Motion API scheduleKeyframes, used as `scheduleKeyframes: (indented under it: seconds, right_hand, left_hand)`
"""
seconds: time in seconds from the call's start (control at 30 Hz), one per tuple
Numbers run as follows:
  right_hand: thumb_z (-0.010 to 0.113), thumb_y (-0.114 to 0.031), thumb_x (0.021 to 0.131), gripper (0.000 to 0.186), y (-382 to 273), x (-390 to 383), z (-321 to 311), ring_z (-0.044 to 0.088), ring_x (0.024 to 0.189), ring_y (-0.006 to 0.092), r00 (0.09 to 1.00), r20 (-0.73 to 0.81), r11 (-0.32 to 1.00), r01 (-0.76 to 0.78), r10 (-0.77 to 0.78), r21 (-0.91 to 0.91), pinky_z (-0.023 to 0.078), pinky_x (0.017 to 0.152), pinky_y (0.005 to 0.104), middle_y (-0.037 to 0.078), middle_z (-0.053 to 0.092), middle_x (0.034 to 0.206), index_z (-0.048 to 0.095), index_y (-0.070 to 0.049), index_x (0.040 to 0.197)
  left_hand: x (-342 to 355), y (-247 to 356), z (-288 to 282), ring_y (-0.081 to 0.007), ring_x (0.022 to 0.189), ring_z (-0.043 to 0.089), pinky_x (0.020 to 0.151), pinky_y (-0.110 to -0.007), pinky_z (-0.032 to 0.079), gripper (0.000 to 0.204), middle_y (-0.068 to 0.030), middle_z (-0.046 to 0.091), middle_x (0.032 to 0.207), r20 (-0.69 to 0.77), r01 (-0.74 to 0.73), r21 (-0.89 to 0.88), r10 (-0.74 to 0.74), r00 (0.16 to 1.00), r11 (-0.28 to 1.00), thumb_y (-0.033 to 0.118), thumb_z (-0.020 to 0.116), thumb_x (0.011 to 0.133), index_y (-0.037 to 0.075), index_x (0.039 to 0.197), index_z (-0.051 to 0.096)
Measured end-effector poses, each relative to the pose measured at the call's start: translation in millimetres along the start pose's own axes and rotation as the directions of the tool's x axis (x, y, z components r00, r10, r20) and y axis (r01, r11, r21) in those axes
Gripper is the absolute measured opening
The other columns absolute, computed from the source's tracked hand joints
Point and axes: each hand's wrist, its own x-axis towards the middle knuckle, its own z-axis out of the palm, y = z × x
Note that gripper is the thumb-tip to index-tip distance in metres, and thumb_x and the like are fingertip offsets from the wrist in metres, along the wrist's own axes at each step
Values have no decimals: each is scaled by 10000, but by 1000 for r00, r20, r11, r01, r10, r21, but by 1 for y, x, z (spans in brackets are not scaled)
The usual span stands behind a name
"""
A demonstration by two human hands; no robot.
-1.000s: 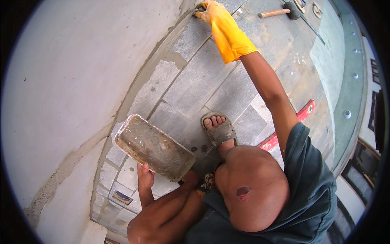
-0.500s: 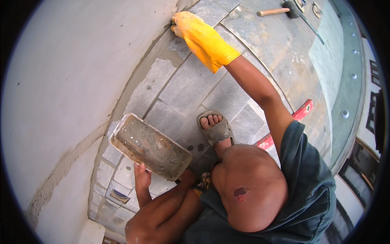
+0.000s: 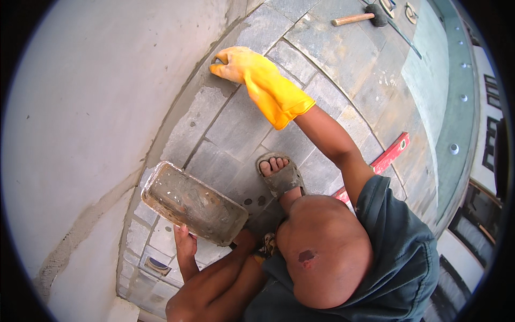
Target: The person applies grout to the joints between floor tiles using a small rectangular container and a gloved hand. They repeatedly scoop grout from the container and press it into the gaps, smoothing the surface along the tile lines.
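Observation:
My left hand (image 3: 185, 242), bare, grips the near rim of a shallow rectangular mortar tub (image 3: 196, 204), tilted, its inside smeared with grey residue. My right hand (image 3: 230, 63) wears a loose yellow rubber glove and is at the joint between the wall and the stone paving. Its fingers are curled toward the thumb, and a small grey patch shows between them; whether that is a held thing cannot be made out. Damp grey mortar (image 3: 213, 81) lies along the joint beside the glove, partly spread over the tile edge.
A pale wall (image 3: 102, 80) bounds the left. My sandalled foot (image 3: 280, 174) rests on grey stone tiles (image 3: 241, 121). A red spirit level (image 3: 390, 154) lies to the right, partly behind my arm. Farther off is a rubber mallet (image 3: 375, 16). A drain cover (image 3: 157, 265) sits near the tub.
My gloved right hand has drawn back toward me along the wall joint, uncovering paving beyond it. My left hand still holds the tub. The whole view has shifted slightly.

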Motion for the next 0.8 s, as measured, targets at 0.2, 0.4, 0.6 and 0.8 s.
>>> scheduleKeyframes:
  seconds: [0.2, 0.4, 0.6, 0.8]
  right_hand:
    - [668, -351, 862, 378, 91, 34, -70, 632, 1079, 358, 910, -364, 980, -178, 199, 91, 503, 915, 411, 174, 684, 1120, 679, -95, 1141]
    - [709, -190, 841, 317, 116, 76, -59, 655, 1024, 324, 845, -524, 994, -98, 105, 41, 511, 883, 370, 147, 698, 1077, 676, -94, 1142]
    - [712, -210, 824, 339, 109, 101, -23, 639, 1038, 353, 873, -450, 975, -219, 188, -18, 514, 880, 393, 135, 682, 1119, 656, -127, 1147]
    - [681, -206, 858, 324, 99, 90, -23, 631, 1075, 342, 968, -247, 980, -99, 54, -174, 520, 902, 402, 126, 671, 1142, 631, -122, 1167]
  left_hand:
    - [4, 2, 3, -230, 1146, 582, 934, -402, 518, 543, -77, 545, 1305, 7, 28, 12, -28, 1000, 1000, 352, 534, 984, 71, 1419, 368]
    - [10, 4, 4, -223, 1148, 580, 912, -388, 524, 575, -69, 535, 1317, 66, 24, 29, -26, 997, 999, 368, 541, 974, 83, 1435, 350]
    - [5, 3, 3, -225, 1126, 590, 910, -389, 529, 543, -77, 548, 1290, 47, 17, 28, -18, 999, 999, 372, 505, 991, 82, 1425, 357]
    - [8, 9, 18, -226, 1113, 594, 910, -399, 530, 525, -85, 549, 1282, 25, 32, -25, -31, 999, 999, 389, 495, 994, 77, 1399, 378]
